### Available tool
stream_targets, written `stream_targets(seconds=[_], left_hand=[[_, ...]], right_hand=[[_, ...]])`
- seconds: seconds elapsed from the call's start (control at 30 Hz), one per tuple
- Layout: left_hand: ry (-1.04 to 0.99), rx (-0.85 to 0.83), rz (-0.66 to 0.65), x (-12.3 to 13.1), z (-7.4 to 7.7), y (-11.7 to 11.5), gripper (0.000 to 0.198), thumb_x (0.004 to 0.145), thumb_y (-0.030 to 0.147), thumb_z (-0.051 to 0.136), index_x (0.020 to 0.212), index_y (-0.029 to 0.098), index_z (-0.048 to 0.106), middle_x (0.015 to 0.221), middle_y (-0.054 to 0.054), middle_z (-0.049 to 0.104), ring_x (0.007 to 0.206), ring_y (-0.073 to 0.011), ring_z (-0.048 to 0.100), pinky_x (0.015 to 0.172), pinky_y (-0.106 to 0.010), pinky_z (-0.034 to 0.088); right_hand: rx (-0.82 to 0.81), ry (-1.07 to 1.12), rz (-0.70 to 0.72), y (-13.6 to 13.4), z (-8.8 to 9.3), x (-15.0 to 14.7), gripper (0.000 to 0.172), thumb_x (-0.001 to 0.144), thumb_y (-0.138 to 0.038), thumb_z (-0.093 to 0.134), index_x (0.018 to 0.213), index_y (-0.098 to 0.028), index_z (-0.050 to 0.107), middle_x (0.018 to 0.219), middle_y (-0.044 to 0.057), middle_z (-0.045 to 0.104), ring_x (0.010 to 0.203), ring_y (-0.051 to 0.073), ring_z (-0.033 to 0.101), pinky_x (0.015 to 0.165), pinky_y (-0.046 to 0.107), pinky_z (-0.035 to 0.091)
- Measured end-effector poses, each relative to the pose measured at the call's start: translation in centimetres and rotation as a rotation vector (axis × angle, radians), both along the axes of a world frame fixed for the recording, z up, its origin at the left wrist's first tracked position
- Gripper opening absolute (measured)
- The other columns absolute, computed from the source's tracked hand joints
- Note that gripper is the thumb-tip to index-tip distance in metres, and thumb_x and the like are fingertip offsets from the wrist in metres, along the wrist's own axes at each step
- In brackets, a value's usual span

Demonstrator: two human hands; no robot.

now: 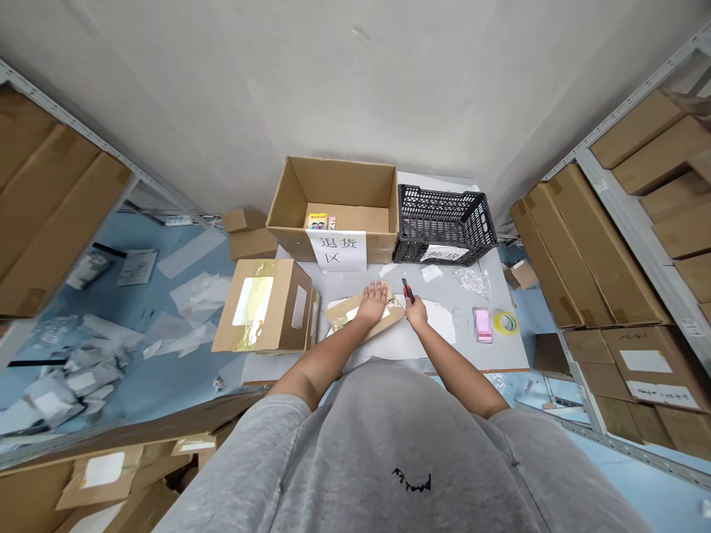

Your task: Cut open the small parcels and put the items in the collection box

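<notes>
A small taped cardboard box (pixel 364 320) with a white label lies slanted on the table in front of me. My left hand (pixel 373 302) rests flat on its top, fingers stretched out. Just past the box's right end, my right hand (pixel 416 311) is closed round a red and black utility knife (pixel 409 291), its tip pointing away from me. Whether the blade is out is too small to tell. White paper (pixel 438 326) lies under the box and my right wrist.
Behind stand an open carton (pixel 333 248) with small colourful items and a black plastic crate (pixel 444 226). A larger taped box (pixel 261 307) is left. Bubble wrap (pixel 472 281), a pink packet (pixel 483 326) and a tape roll (pixel 506 322) lie right. Shelves of cartons flank both sides.
</notes>
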State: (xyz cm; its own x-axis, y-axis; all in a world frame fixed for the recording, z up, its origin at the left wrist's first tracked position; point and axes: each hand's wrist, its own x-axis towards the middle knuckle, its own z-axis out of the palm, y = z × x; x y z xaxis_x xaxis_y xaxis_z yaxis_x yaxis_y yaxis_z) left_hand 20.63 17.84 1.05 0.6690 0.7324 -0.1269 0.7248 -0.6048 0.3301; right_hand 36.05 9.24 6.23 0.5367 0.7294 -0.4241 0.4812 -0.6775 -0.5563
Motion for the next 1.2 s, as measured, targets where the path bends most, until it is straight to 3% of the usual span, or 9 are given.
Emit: stream_targets(seconds=[0.13, 0.23, 0.43, 0.63, 1.2], left_hand=[[0.005, -0.007, -0.010, -0.1, -0.4, 0.0, 0.068, 0.111, 0.026, 0.039, 0.176, 0.009, 0.035, 0.180, -0.029, 0.032, 0.170, -0.0412, 0.027, 0.135, -0.066, 0.022], [0.005, -0.001, -0.018, -0.3, -0.5, 0.1, 0.066, 0.111, 0.027, 0.039, 0.175, 0.008, 0.038, 0.179, -0.029, 0.033, 0.169, -0.0403, 0.031, 0.136, -0.063, 0.023], [-0.006, -0.014, -0.014, -0.5, -0.3, 0.3, 0.068, 0.111, 0.032, 0.041, 0.176, 0.013, 0.036, 0.179, -0.027, 0.035, 0.166, -0.0416, 0.036, 0.135, -0.065, 0.025], [0.001, -0.042, -0.027, -0.6, -0.3, 0.5, 0.066, 0.112, 0.033, 0.038, 0.174, 0.012, 0.040, 0.178, -0.026, 0.037, 0.163, -0.0401, 0.040, 0.136, -0.060, 0.026], [-0.035, -0.023, -0.050, -1.2, -0.2, 0.9, 0.063, 0.114, 0.039, 0.039, 0.170, 0.011, 0.046, 0.173, -0.026, 0.046, 0.157, -0.0385, 0.047, 0.132, -0.055, 0.033]], right_hand=[[-0.009, 0.184, -0.084, -2.0, 1.0, -0.7, 0.028, 0.115, -0.044, 0.049, 0.129, -0.023, 0.062, 0.090, 0.004, 0.076, 0.062, 0.018, 0.073, 0.060, 0.026, 0.059], [-0.067, 0.304, -0.089, -2.3, 1.8, -1.3, 0.027, 0.116, -0.042, 0.049, 0.125, -0.020, 0.063, 0.077, 0.002, 0.072, 0.054, 0.018, 0.071, 0.055, 0.026, 0.056], [-0.097, 0.351, -0.102, -0.7, 2.3, -3.3, 0.033, 0.117, -0.044, 0.044, 0.124, -0.018, 0.063, 0.070, 0.005, 0.072, 0.053, 0.024, 0.073, 0.055, 0.031, 0.058], [-0.078, 0.325, -0.107, -1.4, 1.5, -4.9, 0.034, 0.118, -0.044, 0.042, 0.127, -0.017, 0.062, 0.069, 0.006, 0.072, 0.049, 0.024, 0.070, 0.052, 0.032, 0.058], [-0.093, 0.407, -0.147, -0.2, 2.3, -4.1, 0.043, 0.117, -0.054, 0.043, 0.123, -0.016, 0.063, 0.061, 0.003, 0.068, 0.050, 0.024, 0.070, 0.053, 0.030, 0.057]])
